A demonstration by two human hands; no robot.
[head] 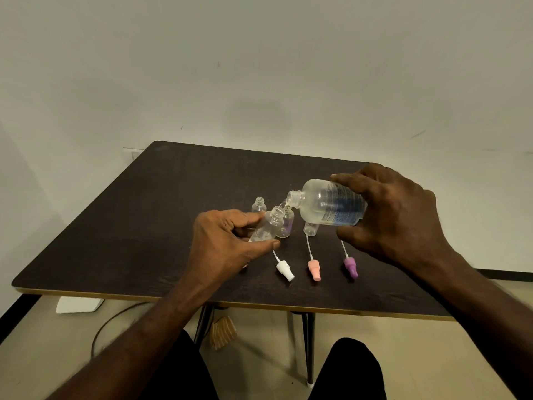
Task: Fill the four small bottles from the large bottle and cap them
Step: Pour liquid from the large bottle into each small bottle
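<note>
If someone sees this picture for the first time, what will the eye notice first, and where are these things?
First the two hands over the middle of the dark table: the right hand tips the large bottle, and a thin stream runs from its mouth into a small bottle that the left hand holds tilted. Next, the three spray caps lying in a row near the front edge: white, pink and purple.

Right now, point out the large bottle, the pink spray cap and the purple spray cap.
large bottle (331,207), head view, clear body.
pink spray cap (313,269), head view, collar.
purple spray cap (350,266), head view, collar.
</note>
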